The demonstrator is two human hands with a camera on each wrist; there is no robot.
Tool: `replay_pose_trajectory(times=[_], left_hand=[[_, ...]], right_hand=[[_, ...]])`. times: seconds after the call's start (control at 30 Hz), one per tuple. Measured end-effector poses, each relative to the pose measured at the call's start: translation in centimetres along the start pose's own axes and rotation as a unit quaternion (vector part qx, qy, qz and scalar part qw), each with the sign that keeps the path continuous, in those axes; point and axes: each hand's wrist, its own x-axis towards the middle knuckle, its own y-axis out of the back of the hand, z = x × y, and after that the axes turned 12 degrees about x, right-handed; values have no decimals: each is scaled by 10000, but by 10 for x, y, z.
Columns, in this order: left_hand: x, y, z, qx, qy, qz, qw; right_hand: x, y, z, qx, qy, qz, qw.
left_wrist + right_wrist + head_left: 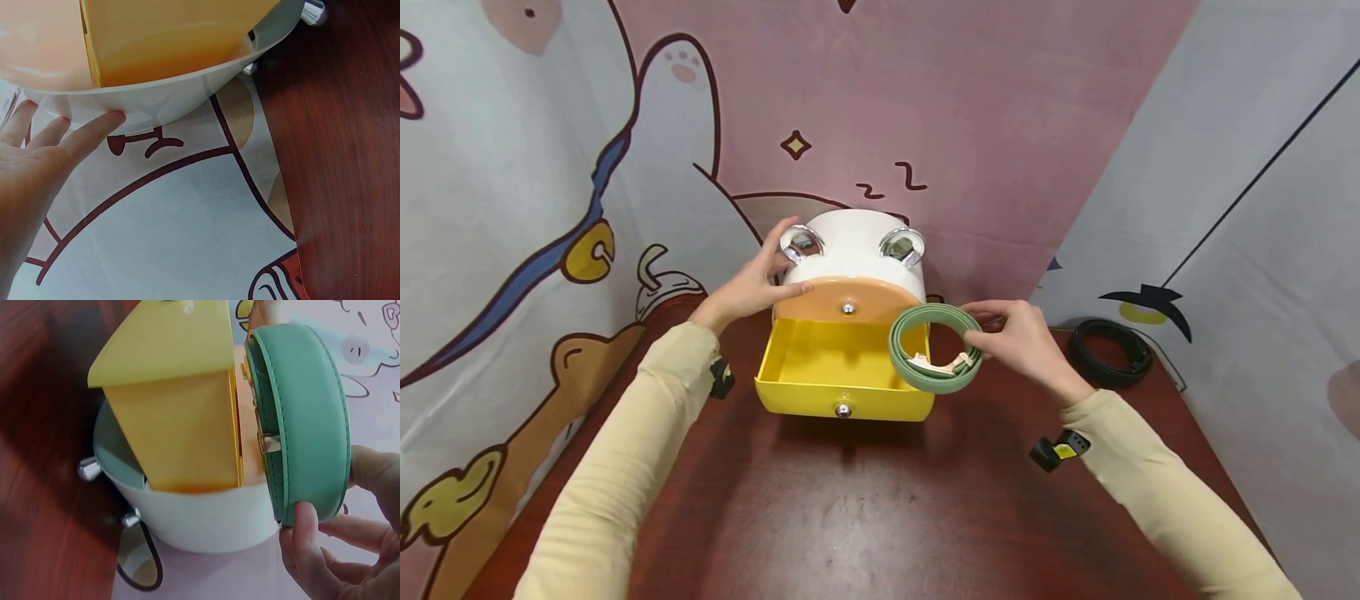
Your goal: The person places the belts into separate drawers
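Observation:
A small cabinet (pixel 853 237), white with two round chrome-rimmed eyes on top, stands on the table with an orange upper drawer (pixel 820 300) closed. Its yellow lower drawer (pixel 842 400) is pulled out, and the bare inside shows. My left hand (pixel 748 287) rests on the cabinet's left side, thumb near the orange front; in the left wrist view its fairly straight fingers (pixel 94 134) touch the white shell. A coiled green belt (pixel 932 384) with a gold-coloured buckle hangs over the drawer's right side. My right hand (pixel 1022 342) pinches the coil's right edge between thumb and fingers.
A coiled black belt (pixel 1108 371) lies at the right rear of the dark red wooden table (pixel 850 517). Cartoon-printed cloth (pixel 1000 125) hangs close behind the cabinet and along both sides. A chrome knob (pixel 843 411) sticks out from the yellow drawer front.

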Motion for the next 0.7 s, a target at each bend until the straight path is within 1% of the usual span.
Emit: replay_pose_trajectory(times=[0.03,0.17,0.37,0.7], left_hand=[[-1,1,4,35,13,-7,10000],[-3,1,8,128,60,-5,9999],[-3,2,8,157,84,19,9998],[-3,1,7,114,118,32,9999]], right_hand=[[1,-2,-1,12,0,-14,10000],[2,-10,-5,60,4,-63,10000],[4,-18,-7,123,-59,-30,9999],[9,-32,-7,478,4,-206,9986]])
